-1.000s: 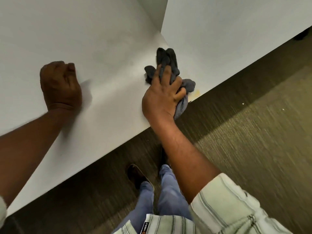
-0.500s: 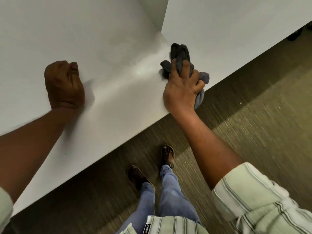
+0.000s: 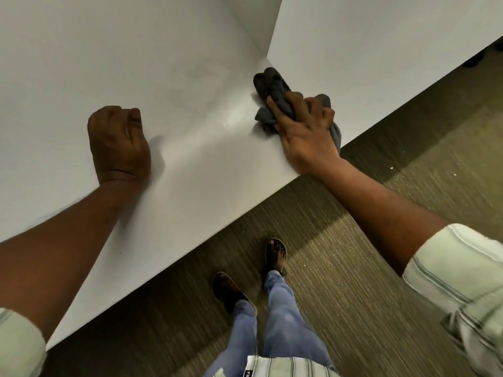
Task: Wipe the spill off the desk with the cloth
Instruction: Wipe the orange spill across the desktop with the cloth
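Observation:
A crumpled grey cloth [image 3: 269, 87] lies on the white desk [image 3: 190, 148] near its front edge, at the foot of a white divider panel. My right hand [image 3: 307, 134] presses down on the cloth and grips it. Part of the cloth hangs over the desk edge behind my fingers. My left hand [image 3: 118, 144] is a closed fist resting on the desk, well to the left of the cloth. A faint wet sheen shows on the desk between my two hands. No coloured spill is visible.
A white divider panel [image 3: 367, 50] rises at the right of the desk, meeting it in a corner. Below the desk edge is green-brown carpet [image 3: 381, 227]. My legs in jeans and sandals [image 3: 275, 257] stand close to the desk.
My right hand has slid the cloth to the right along the desk edge, over the yellowish stain seen a second ago. My left fist has stayed put.

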{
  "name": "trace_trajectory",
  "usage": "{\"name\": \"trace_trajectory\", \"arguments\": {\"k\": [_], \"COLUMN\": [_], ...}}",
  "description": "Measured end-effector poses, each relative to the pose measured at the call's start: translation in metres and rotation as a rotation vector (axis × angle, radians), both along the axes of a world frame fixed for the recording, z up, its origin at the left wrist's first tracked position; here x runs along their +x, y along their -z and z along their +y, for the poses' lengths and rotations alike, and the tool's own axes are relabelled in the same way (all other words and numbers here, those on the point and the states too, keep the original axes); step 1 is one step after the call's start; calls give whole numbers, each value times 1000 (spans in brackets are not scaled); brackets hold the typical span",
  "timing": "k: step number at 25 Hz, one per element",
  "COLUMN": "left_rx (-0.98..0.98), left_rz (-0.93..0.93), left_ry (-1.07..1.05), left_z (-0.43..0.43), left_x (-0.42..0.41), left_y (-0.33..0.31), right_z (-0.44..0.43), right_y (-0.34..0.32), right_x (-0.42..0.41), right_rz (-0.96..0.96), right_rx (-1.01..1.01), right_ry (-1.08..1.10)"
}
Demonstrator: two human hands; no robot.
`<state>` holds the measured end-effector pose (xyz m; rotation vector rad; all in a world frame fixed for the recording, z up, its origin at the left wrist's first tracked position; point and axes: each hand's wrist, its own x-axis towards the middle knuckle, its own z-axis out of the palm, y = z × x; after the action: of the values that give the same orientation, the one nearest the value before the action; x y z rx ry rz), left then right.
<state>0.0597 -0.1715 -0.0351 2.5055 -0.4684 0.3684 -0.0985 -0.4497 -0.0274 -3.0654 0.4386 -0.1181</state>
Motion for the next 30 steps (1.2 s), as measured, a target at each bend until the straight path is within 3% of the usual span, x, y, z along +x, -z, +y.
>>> {"name": "trace_trajectory", "arguments": {"k": [9,15,20,23,27,30], "left_rx": [-26,-40,-24,-65,-73,-61], "left_rz": [1,43,42,43,61,62], "left_ry": [4,-7,-15,-15,-36,-32], "left_z": [-2,-3,-3,-2,-4,-2], "left_x": [3,1,2,0,-1,0], "left_y": [1,-1,0,1,-2,-1], "right_z": [-27,0,-8,0,22,6], "right_y": [-3,-5,-3,-4,0,-2], "right_x": [92,-3,73,108,23,0], "right_rz": [-13,55,-52,-56,-51,-82], "right_rx": [60,3,63,69,66,57], "right_ry": [-118,-353,-142,-167,-480,-399]}}
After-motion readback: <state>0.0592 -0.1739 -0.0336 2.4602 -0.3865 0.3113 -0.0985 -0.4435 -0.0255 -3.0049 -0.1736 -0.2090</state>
